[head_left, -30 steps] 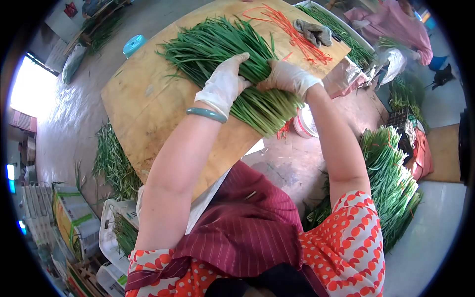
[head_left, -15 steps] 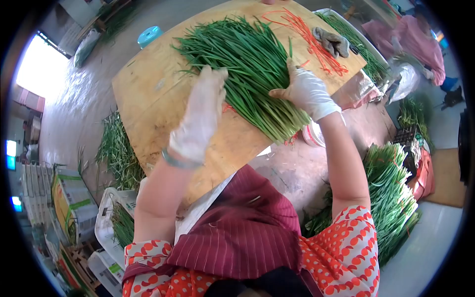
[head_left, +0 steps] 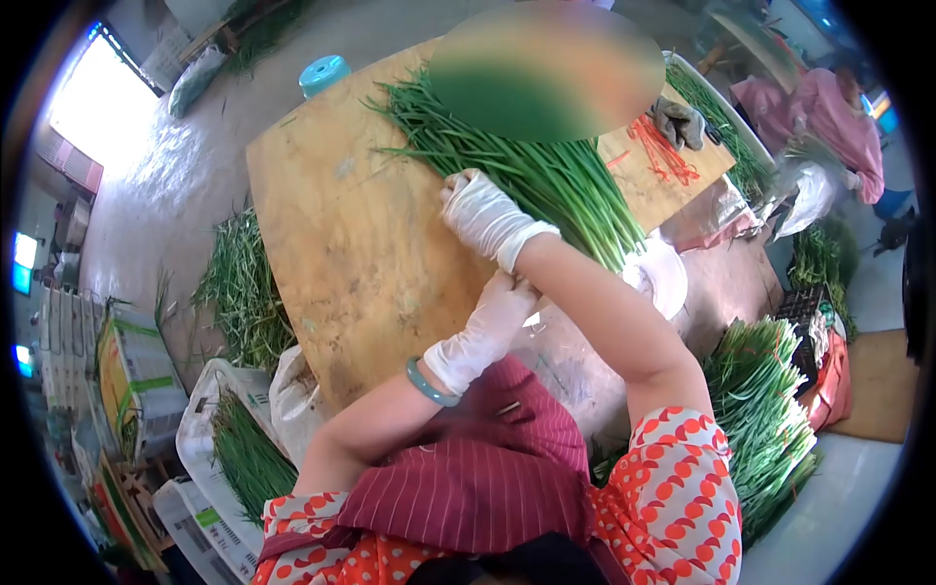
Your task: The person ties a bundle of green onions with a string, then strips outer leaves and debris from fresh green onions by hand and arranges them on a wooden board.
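Observation:
A large bunch of long green chives (head_left: 556,180) lies across the wooden board (head_left: 341,244), its pale cut ends toward the lower right. My right hand (head_left: 485,213), in a white glove, is closed at the bunch's left edge. Below it my left hand (head_left: 490,324), gloved too and with a bracelet at the wrist, is closed near the board's front edge, under my right forearm. What either hand holds, if anything, is hidden. Red ties (head_left: 665,154) lie on the board's right part, beside grey gloves (head_left: 680,122). A blurred oval hides the bunch's upper part.
A white tub (head_left: 665,278) stands beyond the cut ends. Stacked chives (head_left: 765,400) lie at right, loose greens (head_left: 239,292) at left. A white crate (head_left: 200,419) holds more. A blue roll (head_left: 324,74) stands behind the board. A person in pink (head_left: 838,117) sits at far right.
My right hand has moved left across the bunch to its left edge and closed. My left hand has come down toward me, below the right one. The view has shifted slightly.

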The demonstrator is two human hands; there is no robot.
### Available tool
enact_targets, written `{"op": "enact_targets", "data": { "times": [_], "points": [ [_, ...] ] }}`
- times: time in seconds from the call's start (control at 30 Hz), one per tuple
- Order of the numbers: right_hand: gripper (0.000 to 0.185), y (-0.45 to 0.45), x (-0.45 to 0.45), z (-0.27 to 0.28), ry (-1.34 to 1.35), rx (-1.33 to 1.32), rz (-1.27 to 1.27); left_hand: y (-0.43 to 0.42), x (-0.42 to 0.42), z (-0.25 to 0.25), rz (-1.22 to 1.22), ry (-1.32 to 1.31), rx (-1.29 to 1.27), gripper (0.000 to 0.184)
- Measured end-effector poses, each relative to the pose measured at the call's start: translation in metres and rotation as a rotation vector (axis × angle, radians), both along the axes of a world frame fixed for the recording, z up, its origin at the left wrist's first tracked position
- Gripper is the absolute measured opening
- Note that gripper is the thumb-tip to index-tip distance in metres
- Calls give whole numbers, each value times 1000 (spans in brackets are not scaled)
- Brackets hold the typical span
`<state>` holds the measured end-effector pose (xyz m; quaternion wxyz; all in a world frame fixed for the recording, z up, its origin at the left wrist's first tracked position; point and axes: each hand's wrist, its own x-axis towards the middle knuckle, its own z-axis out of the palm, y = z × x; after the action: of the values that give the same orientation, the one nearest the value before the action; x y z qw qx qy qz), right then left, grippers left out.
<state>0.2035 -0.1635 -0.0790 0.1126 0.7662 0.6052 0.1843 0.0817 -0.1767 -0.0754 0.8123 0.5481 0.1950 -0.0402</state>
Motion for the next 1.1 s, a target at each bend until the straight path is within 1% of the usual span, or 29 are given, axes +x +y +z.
{"op": "enact_targets", "data": {
  "times": [0.03,0.1,0.13,0.17,0.2,0.27,0.3,0.33,0.37,0.4,0.47,0.5,0.53,0.57,0.6,0.67,0.73,0.77,0.9,0.97,1.0,1.07,1.1],
  "points": [
    [17,-2,2,2,-11,2,-7,3,0,-2,-20,-17,-3,28],
    [21,-6,1,6,-80,-63,58,7,0,-12,-42,-34,-5,27],
    [21,-8,1,7,-85,-62,56,9,1,-20,-58,-72,62,27],
    [19,-13,2,8,-98,17,84,12,2,-28,-73,-111,129,28],
    [16,-17,2,8,-110,96,113,17,2,-38,-74,-117,132,28],
    [15,-27,3,20,-112,96,79,28,3,-53,113,-185,180,26],
    [14,-37,3,32,2,124,115,31,4,-45,108,-190,183,26],
    [14,-45,5,38,118,150,152,33,4,-31,245,-161,255,26],
    [11,-52,10,39,156,214,151,34,7,-22,385,-134,324,26],
    [11,-59,13,39,148,212,153,34,13,-25,387,-141,322,26],
    [10,-71,15,40,241,368,117,32,30,-37,461,-263,477,25],
    [8,-73,18,40,265,405,96,30,39,-37,472,-282,474,25],
    [8,-76,20,42,248,402,106,29,47,-38,468,-296,531,22],
    [8,-79,20,43,287,450,84,28,52,-39,461,-303,592,20],
    [7,-80,20,44,326,498,62,29,57,-39,468,-313,592,20],
    [6,-81,22,42,342,498,43,31,62,-41,468,-255,624,16],
    [7,-81,24,43,382,546,32,30,63,-34,480,-280,673,15],
    [11,-81,26,43,404,528,20,29,63,-32,484,-295,719,13],
    [12,-78,23,43,375,556,-6,29,65,-33,514,-294,748,12],
    [9,-78,20,44,348,637,-9,28,65,-31,540,-356,886,12],
    [9,-79,21,46,322,650,-29,29,67,-28,521,-387,884,12],
    [6,-79,18,47,329,644,-56,30,65,-22,470,-353,1017,10],
    [6,-77,19,45,322,664,-92,31,66,-21,460,-364,1035,10]
  ]
}}
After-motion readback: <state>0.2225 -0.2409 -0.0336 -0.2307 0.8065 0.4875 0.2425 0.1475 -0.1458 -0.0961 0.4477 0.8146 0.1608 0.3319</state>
